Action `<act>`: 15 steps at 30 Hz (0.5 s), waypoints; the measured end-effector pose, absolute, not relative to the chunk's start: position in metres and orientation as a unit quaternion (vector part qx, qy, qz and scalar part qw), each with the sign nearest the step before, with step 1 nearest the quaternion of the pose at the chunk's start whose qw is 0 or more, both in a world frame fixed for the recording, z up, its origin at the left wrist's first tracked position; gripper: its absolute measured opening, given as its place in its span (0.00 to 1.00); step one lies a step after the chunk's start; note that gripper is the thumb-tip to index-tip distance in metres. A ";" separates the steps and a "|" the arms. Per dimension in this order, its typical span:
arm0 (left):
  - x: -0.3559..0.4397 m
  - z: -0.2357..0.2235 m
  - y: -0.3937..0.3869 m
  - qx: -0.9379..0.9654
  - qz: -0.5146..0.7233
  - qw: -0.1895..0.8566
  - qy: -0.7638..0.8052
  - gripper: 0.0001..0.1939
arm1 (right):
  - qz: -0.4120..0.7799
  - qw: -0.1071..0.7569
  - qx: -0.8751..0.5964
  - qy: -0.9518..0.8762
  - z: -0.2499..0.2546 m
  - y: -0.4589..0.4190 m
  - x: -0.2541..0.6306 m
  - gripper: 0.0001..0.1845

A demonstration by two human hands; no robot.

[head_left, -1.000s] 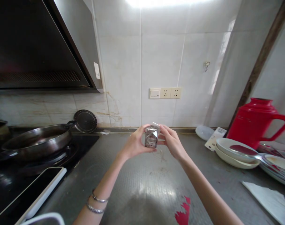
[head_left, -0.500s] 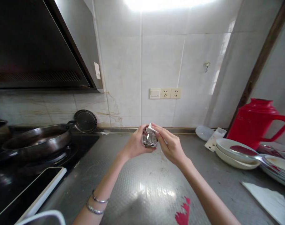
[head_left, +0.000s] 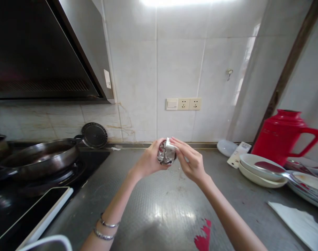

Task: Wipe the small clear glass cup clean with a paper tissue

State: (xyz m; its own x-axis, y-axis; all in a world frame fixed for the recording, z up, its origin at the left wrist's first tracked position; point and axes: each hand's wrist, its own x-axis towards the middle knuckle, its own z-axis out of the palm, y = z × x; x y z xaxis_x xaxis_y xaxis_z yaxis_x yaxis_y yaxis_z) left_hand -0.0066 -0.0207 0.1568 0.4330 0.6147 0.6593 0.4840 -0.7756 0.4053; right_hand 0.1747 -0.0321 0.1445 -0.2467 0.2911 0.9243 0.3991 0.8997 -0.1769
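My left hand (head_left: 145,157) is closed around a small, round, shiny silvery thing (head_left: 164,157). Its surface looks crinkled or faceted; whether it is a glass or a metal cup I cannot tell. In the fingers of my right hand (head_left: 191,160) is a folded white tissue (head_left: 170,143), pressed against the upper right side of the silvery thing. Both hands are raised over the metal counter (head_left: 148,209), close together. The fingers of my left hand behind the silvery thing are partly hidden.
On the left a pan (head_left: 41,158) rests on the black stove, with a phone-like slab (head_left: 41,212) nearer me. Stacked bowls (head_left: 260,179), a red thermos jug (head_left: 281,136) and a white sheet (head_left: 297,223) line the right. A range hood (head_left: 51,52) overhangs the upper left.
My right hand has shifted slightly, and the white tissue now lies flatter over the rim of the silvery thing. My left hand keeps its hold.
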 end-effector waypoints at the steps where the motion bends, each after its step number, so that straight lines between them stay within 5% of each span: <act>1: -0.005 0.155 -0.020 0.844 0.420 0.075 0.325 0.40 | -0.025 0.589 -0.248 -0.768 0.145 -0.032 0.173 0.19; 8: 0.003 0.152 -0.025 0.863 0.407 0.071 0.289 0.43 | 0.062 0.656 -0.383 -0.648 0.148 -0.029 0.168 0.17; 15: -0.002 0.154 -0.024 0.854 0.424 0.049 0.297 0.42 | 0.045 0.636 -0.304 -0.708 0.146 -0.032 0.167 0.15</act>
State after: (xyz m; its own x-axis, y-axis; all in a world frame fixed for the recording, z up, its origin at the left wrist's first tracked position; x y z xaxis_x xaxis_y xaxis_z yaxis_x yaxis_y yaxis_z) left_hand -0.0015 -0.0243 0.1537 0.4648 0.5480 0.6955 0.4657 -0.8193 0.3343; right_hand 0.1670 -0.0324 0.1459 -0.0064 0.4880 0.8728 0.3738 0.8107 -0.4505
